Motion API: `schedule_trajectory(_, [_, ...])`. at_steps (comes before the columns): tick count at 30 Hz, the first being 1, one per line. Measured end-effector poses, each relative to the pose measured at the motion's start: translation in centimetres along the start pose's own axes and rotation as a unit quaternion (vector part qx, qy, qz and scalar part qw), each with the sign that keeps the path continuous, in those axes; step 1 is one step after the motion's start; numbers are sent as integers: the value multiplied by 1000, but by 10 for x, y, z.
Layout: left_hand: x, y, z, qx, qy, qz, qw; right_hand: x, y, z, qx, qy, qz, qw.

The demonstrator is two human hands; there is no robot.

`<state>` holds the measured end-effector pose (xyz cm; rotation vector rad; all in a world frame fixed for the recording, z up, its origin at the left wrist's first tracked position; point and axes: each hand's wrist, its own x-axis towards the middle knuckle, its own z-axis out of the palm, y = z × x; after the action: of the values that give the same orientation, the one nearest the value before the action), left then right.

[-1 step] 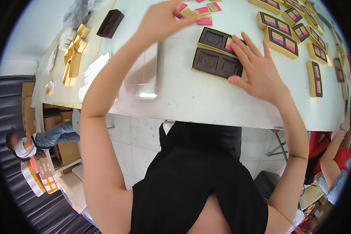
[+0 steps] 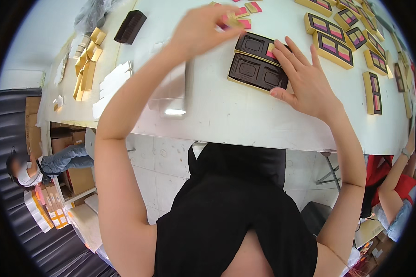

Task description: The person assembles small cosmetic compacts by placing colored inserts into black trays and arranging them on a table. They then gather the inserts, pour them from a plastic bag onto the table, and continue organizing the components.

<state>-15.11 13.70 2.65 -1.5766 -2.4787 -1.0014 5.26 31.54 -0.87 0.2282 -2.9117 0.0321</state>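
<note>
Currently the dark tray [image 2: 259,69] lies on the white surface [image 2: 226,115]. Right hand [image 2: 305,81], fingers spread, presses flat on the tray's right end, steadying it. Left hand [image 2: 201,30] just left of the tray pinches a small pink-and-gold packet [image 2: 229,19], likely for a tray pocket.

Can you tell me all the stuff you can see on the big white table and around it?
dark tray boxes: two, dark brown with gold edges, side by side mid-table
pink and gold packets: several, far edge of the table
filled gold boxes: many, pink and purple inside, far right
empty gold boxes: a pile, left end
dark ridged tray: one, far left
white table: one, fills the upper picture
seated person: one, lower left
cardboard cartons: several, brown, under the table
left hand: pinches one pink packet
right hand: fingers rest on the dark tray boxes
</note>
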Motion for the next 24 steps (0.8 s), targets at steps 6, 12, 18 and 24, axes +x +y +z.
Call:
schedule_trajectory(6, [-13,16,49,137,29,68,988,-2,-1,0,-7,-6,3,1000])
schedule_trajectory(12, [-33,22,36,156,-74,176,969,-3,1,3,26,9,1,1000])
schedule_trajectory(18, [-35,35,41,237,-151,157,947,0,2,5,54,-1,-15,998])
schedule_trajectory(24, [32,-25,14,140,-85,4,986,-1,1,4,48,0,-20,999])
